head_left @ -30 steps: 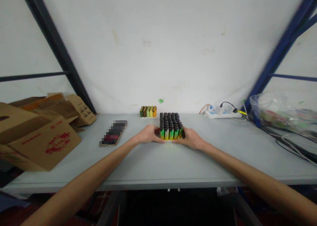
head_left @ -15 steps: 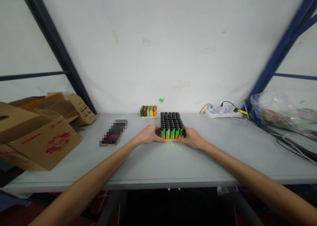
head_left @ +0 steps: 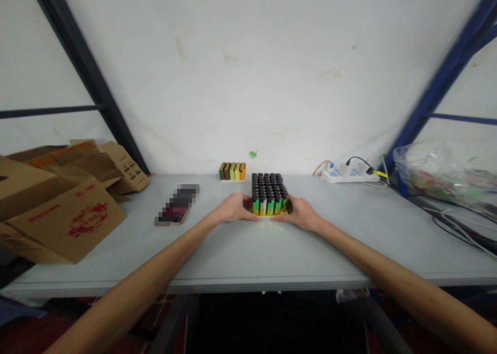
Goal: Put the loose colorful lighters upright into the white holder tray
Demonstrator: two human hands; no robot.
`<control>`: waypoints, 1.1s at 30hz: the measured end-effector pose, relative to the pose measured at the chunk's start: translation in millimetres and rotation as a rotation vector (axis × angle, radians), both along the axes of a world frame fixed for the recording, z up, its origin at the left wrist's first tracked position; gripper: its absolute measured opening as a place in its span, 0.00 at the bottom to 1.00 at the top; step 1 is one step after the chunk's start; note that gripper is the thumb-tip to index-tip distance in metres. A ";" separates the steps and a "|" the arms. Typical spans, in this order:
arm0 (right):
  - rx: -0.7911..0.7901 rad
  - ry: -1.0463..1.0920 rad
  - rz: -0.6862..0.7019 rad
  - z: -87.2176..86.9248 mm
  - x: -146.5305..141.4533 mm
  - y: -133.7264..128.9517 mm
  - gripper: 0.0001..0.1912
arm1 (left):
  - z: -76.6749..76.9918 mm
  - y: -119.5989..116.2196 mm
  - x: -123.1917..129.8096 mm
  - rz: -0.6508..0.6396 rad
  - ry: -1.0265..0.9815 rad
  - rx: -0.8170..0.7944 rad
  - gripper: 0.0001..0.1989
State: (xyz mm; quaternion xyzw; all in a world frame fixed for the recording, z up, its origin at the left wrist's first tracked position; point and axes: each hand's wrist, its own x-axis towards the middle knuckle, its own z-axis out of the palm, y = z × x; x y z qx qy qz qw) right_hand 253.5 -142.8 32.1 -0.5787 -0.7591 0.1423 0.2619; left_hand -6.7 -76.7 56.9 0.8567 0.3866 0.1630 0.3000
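Upright lighters (head_left: pixel 267 206) stand in tight rows at the middle of the table, with black tops and green-to-yellow bodies. A pale tray edge shows beneath their front row. My left hand (head_left: pixel 234 207) is closed around the block's left side, thumb along the front bottom edge. From the right side my right hand (head_left: pixel 303 212) grips the same block, its thumb also at the front. The fingers of both hands are partly hidden behind the lighters. Farther back, near the wall, a smaller group of lighters (head_left: pixel 232 172) in green, brown, yellow and orange stands in a pale tray.
A phone (head_left: pixel 178 205), partly pixelated, lies on the grey table (head_left: pixel 272 255) to the left. Opened cardboard boxes (head_left: pixel 77 209) crowd the left end. At the back right are a white power strip (head_left: pixel 341 174), loose cables (head_left: pixel 454 219) and clear plastic bags (head_left: pixel 435 170).
The camera view has shifted slightly, so the table appears a little higher. Both hands keep their hold on the block of lighters, which shows no clear movement on the table.
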 end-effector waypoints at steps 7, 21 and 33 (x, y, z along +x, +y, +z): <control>0.015 -0.002 0.000 0.5 0.6 -4.7 0.34 | -0.5 -2.8 -1.3 -0.006 -0.002 -0.005 0.23; 0.011 -0.041 0.001 2.0 2.3 1.0 0.34 | -3.8 -2.5 -1.5 0.010 -0.027 -0.010 0.22; -0.013 0.144 0.328 19.9 17.7 -2.5 0.45 | 8.8 -0.2 -13.5 -0.074 0.126 0.134 0.32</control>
